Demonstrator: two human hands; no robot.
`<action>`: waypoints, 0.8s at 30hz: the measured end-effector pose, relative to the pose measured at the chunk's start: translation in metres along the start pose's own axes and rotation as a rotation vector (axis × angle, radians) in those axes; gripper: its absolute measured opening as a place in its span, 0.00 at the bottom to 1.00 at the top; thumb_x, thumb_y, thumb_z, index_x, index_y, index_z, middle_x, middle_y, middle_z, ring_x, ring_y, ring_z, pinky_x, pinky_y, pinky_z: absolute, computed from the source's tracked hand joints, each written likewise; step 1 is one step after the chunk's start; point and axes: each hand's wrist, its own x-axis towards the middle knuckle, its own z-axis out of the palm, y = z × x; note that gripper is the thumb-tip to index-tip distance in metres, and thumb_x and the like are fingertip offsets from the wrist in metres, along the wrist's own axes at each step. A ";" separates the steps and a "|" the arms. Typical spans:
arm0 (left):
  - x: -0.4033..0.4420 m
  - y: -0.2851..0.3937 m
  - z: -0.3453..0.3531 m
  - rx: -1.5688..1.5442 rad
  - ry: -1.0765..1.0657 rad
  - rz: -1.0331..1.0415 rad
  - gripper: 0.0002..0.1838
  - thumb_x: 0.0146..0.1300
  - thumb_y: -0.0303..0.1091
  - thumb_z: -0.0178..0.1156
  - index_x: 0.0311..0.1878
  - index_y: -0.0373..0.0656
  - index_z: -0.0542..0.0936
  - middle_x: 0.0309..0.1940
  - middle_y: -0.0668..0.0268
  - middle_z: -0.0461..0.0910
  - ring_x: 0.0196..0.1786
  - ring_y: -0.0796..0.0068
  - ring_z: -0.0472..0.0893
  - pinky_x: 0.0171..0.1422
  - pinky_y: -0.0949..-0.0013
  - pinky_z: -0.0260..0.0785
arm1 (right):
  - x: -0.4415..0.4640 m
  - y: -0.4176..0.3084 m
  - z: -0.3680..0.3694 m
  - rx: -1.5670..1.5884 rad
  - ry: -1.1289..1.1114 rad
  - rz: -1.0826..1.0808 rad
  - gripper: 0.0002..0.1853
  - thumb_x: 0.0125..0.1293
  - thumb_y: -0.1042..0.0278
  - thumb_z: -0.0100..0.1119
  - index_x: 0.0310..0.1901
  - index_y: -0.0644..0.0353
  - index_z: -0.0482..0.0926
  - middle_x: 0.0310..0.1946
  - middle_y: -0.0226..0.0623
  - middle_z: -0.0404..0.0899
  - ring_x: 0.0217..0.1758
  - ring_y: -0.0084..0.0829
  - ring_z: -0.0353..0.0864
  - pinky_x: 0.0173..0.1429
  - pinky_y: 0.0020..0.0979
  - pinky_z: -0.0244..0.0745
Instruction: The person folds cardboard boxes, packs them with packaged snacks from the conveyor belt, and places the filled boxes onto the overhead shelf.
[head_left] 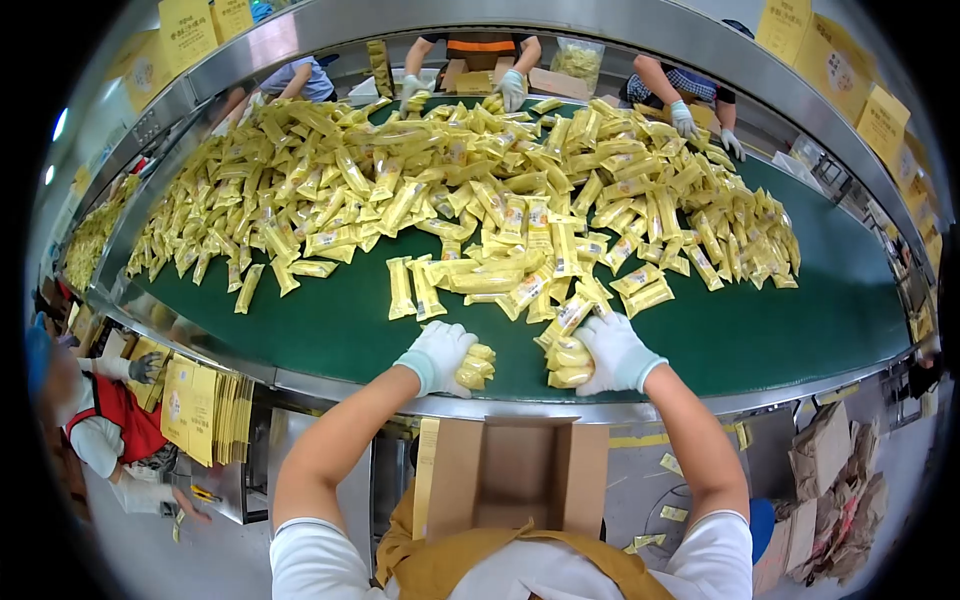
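My left hand (440, 355), in a white glove, is closed round a small bunch of yellow snack packets (477, 368) at the near edge of the green belt. Opposite it, my right hand (615, 354), gloved too, grips another bunch of snack packets (569, 362); its fingers are partly hidden. Just beyond both hands, a large heap of the same wrapped packets (500, 200) covers the belt. Below the hands, against my body, stands an open cardboard box (515, 470) with its flaps spread; no packets show inside.
A metal rail (400, 397) edges the green belt (330, 335). Co-workers' gloved hands (512, 90) reach into the heap from the far side. At left, a person in a red vest (125, 420) stands by flat yellow cartons (205, 410). Crumpled brown paper (840, 490) lies at right.
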 end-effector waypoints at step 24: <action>0.003 0.026 -0.006 0.018 0.091 -0.164 0.50 0.39 0.68 0.75 0.60 0.41 0.77 0.64 0.46 0.69 0.67 0.45 0.69 0.74 0.52 0.59 | -0.041 -0.003 0.056 0.084 -0.020 0.185 0.47 0.44 0.36 0.74 0.62 0.58 0.73 0.59 0.51 0.69 0.66 0.54 0.67 0.74 0.58 0.54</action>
